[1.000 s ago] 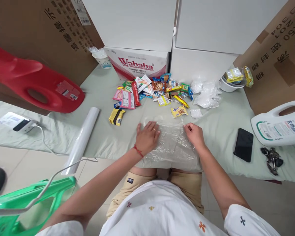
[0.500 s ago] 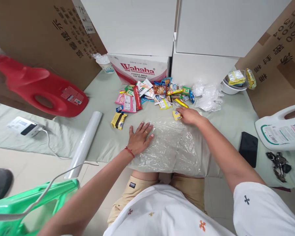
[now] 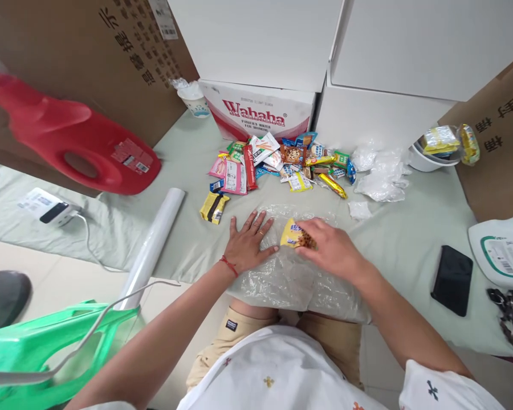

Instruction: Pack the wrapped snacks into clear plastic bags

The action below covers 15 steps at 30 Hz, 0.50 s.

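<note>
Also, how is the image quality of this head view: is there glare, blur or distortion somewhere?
Head view: lighting is soft and even, with weak shadows; the clear plastic bag shows small white glints on its wrinkles; the red detergent jug looks stretched and slightly soft near the left edge, and the box edges lean outward from wide-angle distortion; the right hand and its yellow snack packet are sharp.

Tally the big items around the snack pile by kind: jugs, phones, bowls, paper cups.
Jugs: 2, the red jug and white jug
Phones: 1, the black phone
Bowls: 1, the white bowl
Paper cups: 1, the paper cup
Total: 5
</note>
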Motion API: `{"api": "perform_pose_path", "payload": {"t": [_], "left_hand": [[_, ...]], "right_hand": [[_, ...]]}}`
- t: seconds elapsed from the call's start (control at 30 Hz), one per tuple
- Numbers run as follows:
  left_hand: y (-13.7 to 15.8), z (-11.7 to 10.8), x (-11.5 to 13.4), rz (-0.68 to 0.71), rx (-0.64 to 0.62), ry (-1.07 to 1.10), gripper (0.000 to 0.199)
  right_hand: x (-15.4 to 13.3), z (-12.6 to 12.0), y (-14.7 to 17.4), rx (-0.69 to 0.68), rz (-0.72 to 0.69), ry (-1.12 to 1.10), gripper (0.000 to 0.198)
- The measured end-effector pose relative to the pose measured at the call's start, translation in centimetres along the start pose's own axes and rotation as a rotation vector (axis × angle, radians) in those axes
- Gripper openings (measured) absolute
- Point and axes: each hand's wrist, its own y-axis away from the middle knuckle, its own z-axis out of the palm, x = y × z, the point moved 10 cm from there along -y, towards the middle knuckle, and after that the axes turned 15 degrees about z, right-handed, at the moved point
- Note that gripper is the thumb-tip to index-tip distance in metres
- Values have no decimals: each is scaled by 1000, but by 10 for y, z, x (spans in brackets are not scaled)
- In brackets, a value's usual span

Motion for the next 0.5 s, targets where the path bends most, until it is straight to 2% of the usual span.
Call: {"api": "perform_pose_path", "payload": {"t": [0.07,0.13,0.23,0.3,0.37,0.43,0.5], "left_hand": [[1,-1,1,1,18,-1,74],[1,-2,2,-4,36,-3,66],[1,-3,2,-17,51,-5,61],[0,-3,2,-26,49,-3,61],[0,-4,1,-32,45,0,60],[1,-4,0,-37,43,4,56],[2,-4,-1,-40,42,10,52]], "right_hand": [[-5,32,-2,-92,18,104,56],[-6,45,-12,-132,4,148,51],[-11,25,-43,-29,-1,111,38],[-29,8,-70,54,-23,110,36],[-72,6,-95,76,-163,141,31],[-131,20,-111,76,-408,187,30],[-185,42,-121,102,-630,242,41]]}}
